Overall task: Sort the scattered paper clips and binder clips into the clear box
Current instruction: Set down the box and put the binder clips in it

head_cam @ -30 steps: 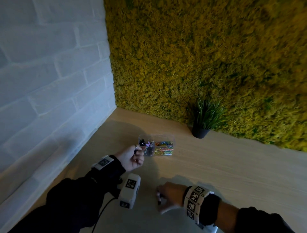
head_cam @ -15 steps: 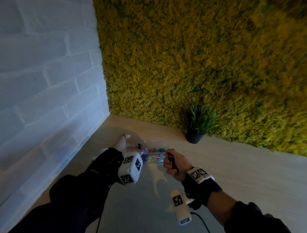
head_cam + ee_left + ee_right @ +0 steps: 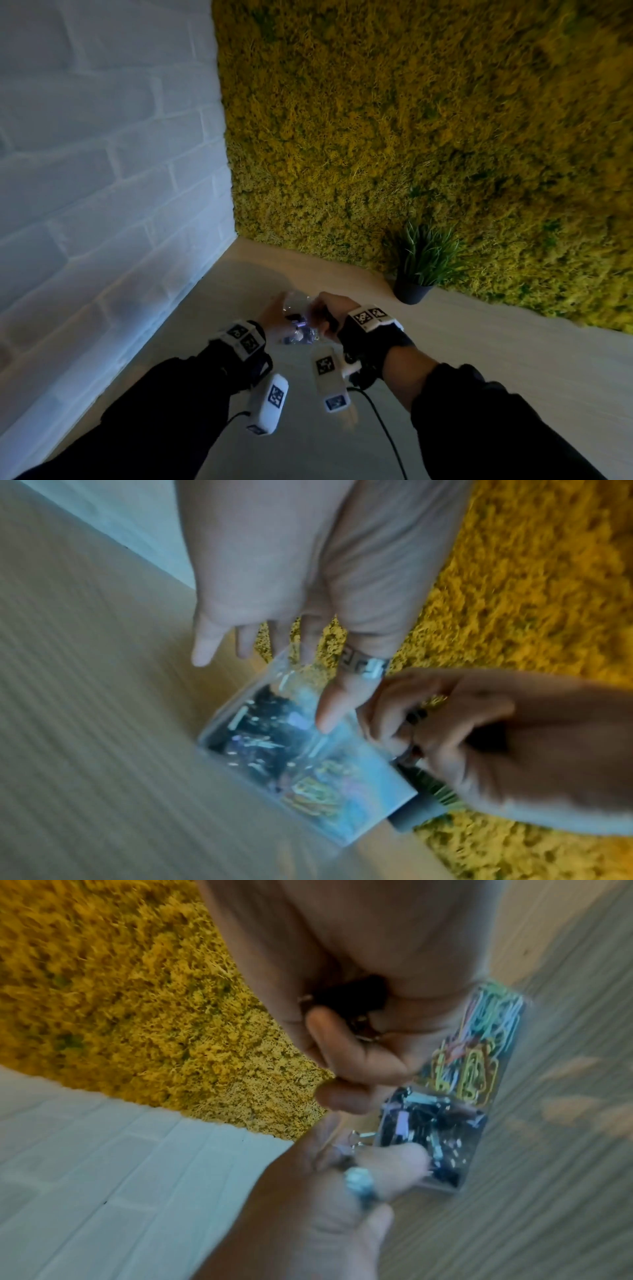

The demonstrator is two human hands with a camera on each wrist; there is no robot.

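Black binder clip [image 3: 352,993] is tucked into the curled fingers of the right hand [image 3: 325,315], right over the clear box [image 3: 308,756]. Left hand [image 3: 274,315] is spread flat, fingers straight, thumb touching the box top. Hands sit close together. Box rests on the wooden worktop [image 3: 479,359], black clips one side, coloured paper clips [image 3: 476,1053] the other. Potted plant [image 3: 421,267] stands near the moss wall [image 3: 411,120].

Right hand [image 3: 325,317] fisted, left hand [image 3: 274,317] splayed
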